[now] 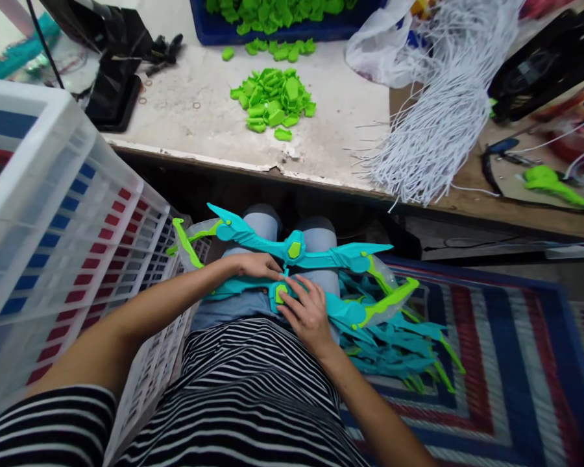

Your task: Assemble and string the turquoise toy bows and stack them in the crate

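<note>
Two turquoise plastic toy bows lie across my lap. The farther toy bow (267, 245) has a bright green hexagonal cap (294, 249) at its middle. Closer to my body is a nearer toy bow (338, 312), partly hidden under my hands. My left hand (259, 266) grips the nearer bow close to its centre, fingertips bent down. On that same centre, my right hand (307, 312) holds the bow, its fingers against another green cap (281, 294). Both bows have green tips and clear parts at their ends.
A pile of green caps (275, 97) sits on the worn table (175, 139), before a blue bin (197, 26). White cords (433, 136) hang over the table edge. At left stands a white plastic crate (85, 155). More turquoise bows (394, 347) lie on a striped mat (511, 363) at right.
</note>
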`<state>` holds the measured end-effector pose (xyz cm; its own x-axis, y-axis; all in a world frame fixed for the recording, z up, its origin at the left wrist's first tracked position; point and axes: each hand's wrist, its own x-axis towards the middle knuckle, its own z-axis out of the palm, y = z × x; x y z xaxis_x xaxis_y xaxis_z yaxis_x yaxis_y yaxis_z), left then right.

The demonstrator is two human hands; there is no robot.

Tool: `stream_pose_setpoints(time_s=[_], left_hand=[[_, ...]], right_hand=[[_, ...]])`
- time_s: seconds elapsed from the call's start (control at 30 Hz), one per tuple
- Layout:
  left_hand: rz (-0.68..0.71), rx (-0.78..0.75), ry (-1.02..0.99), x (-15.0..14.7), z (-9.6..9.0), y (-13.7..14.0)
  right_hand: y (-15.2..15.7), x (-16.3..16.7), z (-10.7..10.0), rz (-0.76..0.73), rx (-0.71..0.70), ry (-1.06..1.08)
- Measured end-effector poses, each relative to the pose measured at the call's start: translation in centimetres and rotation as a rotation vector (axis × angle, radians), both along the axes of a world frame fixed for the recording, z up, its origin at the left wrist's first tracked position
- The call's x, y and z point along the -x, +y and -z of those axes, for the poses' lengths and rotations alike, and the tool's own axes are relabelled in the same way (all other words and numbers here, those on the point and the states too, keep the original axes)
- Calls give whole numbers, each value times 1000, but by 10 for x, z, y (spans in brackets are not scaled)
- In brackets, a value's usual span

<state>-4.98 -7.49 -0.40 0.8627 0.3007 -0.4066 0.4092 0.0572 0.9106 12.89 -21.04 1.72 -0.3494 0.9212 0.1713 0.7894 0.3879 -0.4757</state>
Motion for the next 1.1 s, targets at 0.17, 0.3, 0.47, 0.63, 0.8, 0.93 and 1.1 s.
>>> stream_pose_setpoints(time_s=[0.17,0.3,0.47,0.63,0.8,0.93,1.1], left_hand=[[48,-146,39,-4,-7,-2],[65,-212,69,-7,-6,-6],[42,-414,149,-7,-4,-14],[46,-461,135,-2,-22,-27],[-26,-791,82,12,-48,-59],[-161,-1194,94,21,-32,-87],[-163,-1223,232,21,2,-102]], right_hand=[[-1,1,7,176,99,69],[9,2,9,242,241,47],[13,13,8,279,272,-49],[14,0,-16,159,229,97],[74,-66,-64,697,5,558],[142,-105,-83,1016,99,872],[177,-105,-79,1028,212,953]])
